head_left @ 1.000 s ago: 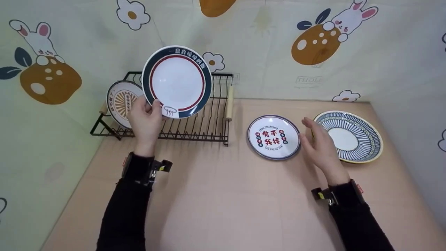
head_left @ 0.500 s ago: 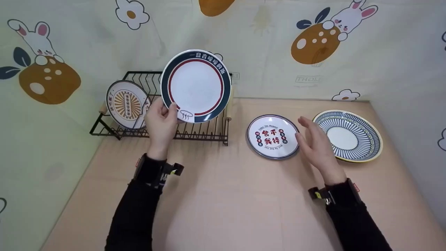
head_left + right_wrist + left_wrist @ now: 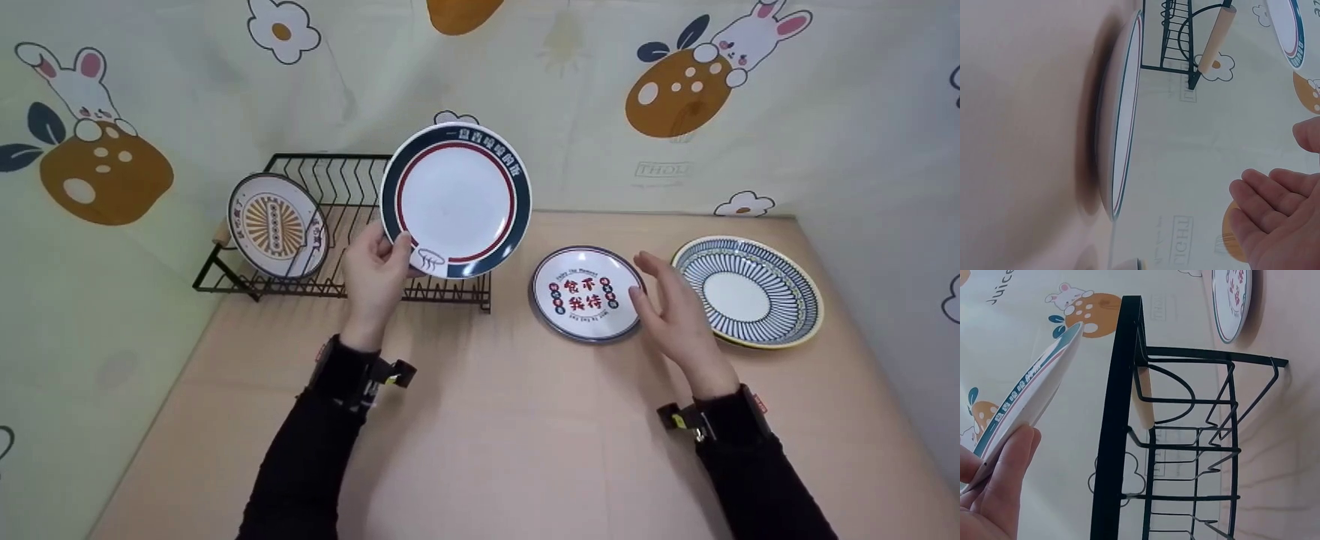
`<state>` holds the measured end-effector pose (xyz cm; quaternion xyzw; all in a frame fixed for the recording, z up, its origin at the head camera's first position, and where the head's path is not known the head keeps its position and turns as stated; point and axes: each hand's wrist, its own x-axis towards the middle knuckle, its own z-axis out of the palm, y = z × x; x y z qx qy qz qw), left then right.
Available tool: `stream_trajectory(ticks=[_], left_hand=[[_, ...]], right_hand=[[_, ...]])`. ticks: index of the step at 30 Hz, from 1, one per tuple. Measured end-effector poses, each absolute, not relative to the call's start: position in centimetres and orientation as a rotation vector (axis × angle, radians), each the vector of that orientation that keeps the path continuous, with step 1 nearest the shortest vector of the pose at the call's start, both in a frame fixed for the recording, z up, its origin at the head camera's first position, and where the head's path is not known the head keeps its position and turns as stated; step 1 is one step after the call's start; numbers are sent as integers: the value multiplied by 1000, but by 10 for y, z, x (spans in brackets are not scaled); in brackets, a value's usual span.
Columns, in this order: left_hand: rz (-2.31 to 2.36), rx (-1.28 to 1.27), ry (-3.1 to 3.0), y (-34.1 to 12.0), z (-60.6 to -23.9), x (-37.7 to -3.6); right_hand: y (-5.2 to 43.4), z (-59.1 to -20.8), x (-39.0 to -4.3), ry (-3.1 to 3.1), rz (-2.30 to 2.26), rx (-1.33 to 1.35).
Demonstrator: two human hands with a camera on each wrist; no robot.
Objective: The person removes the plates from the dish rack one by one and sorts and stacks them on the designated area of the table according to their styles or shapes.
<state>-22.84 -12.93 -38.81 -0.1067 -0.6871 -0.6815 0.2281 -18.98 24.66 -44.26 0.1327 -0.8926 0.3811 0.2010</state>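
Note:
My left hand [image 3: 377, 277] pinches the lower left rim of a white plate [image 3: 456, 199] with a dark blue-green border and a red ring. Thumb on its face, the fingers go behind it. The plate is held up, tilted toward the head camera, overlapping the right part of the black wire dish rack [image 3: 337, 289]. My right hand [image 3: 679, 322] hovers with relaxed fingers and holds nothing. It is beside a small white plate [image 3: 587, 294] with red lettering, its fingertips overlapping that plate's right edge in the head view. In the right wrist view the palm and fingers lie apart from the small plate [image 3: 1123, 124].
A white plate [image 3: 277, 225] with an orange sunburst stands leaning in the rack's left end. A large blue-patterned bowl-like plate [image 3: 739, 296] sits at the right of the table [image 3: 495, 435]. A printed cloth [image 3: 570, 97] hangs behind.
My left hand has carried the dark-bordered plate rightward and slightly down, uncovering the sunburst plate. My right hand has drifted slightly left.

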Motion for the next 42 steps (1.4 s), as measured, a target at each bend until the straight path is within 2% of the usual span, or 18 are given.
stream_trajectory(ticks=[9,42], left_hand=[[-1860,-413,-1903,-116,-392,-221],[-1889,-557,-2027,-72,-411,-202]], right_hand=[[240,-441,-189,-2458,1110,392],[221,-431,-185,-2318,1237,593]])
